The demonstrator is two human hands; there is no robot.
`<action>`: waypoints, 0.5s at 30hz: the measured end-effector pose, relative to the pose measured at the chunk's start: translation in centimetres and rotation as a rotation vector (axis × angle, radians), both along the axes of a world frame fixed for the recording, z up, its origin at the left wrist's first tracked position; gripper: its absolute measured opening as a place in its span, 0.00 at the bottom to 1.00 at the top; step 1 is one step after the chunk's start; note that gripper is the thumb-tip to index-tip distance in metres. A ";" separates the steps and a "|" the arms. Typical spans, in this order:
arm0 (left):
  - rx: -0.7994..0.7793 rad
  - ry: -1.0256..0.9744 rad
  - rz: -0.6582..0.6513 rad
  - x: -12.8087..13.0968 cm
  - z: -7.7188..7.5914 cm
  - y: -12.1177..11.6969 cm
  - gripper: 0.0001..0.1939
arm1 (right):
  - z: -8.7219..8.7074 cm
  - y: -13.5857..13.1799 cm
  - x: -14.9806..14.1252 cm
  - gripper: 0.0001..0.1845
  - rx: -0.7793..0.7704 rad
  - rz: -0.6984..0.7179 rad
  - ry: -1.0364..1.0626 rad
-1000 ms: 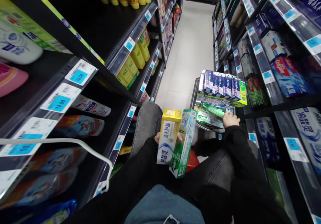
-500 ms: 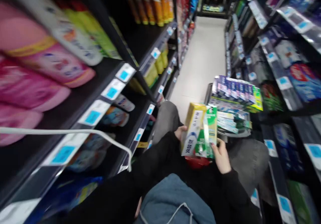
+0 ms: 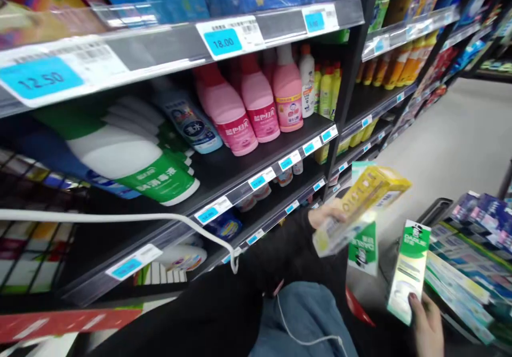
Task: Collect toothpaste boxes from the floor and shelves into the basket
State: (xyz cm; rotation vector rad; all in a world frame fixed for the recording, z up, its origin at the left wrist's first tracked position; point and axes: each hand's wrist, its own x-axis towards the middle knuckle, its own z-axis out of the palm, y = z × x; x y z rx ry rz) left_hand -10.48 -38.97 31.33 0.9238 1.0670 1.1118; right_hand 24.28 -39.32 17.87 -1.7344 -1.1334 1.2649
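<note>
My left hand (image 3: 326, 214) is closed on a yellow and white toothpaste box (image 3: 366, 200), blurred by motion and tilted up to the right. Behind that box, a second green and white toothpaste box (image 3: 363, 245) with upside-down DARLIE lettering appears to sit in the same grip. Farther right, my right hand (image 3: 428, 325) pinches the lower end of another green and white DARLIE toothpaste box (image 3: 410, 266), thumb on its front. That box stands apart from the left hand's boxes, its printed face toward me.
At right, a dark-rimmed container (image 3: 438, 208) carries several toothpaste boxes (image 3: 490, 224). Shelves along the left hold pink bottles (image 3: 262, 106) and a green-labelled white bottle (image 3: 156, 173). A white cord (image 3: 160, 217) crosses the view. Pale floor (image 3: 452, 138) lies beyond.
My view has swung left toward the shelves. The hands have moved apart: the right now holds one green box separately, while the yellow box stays in the left and has tilted.
</note>
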 end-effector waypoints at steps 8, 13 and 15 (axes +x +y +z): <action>0.169 1.140 -0.093 -4.0 1.9 -3.6 0.34 | -1.8 1.3 2.3 0.29 -0.034 -0.095 -0.060; -0.366 1.379 -0.132 -7.6 -7.5 -2.6 0.35 | -2.5 0.9 2.8 0.30 0.006 -0.108 -0.095; -0.447 1.405 -0.115 -9.2 -10.2 -1.6 0.35 | -2.5 0.7 2.8 0.31 -0.007 -0.118 -0.098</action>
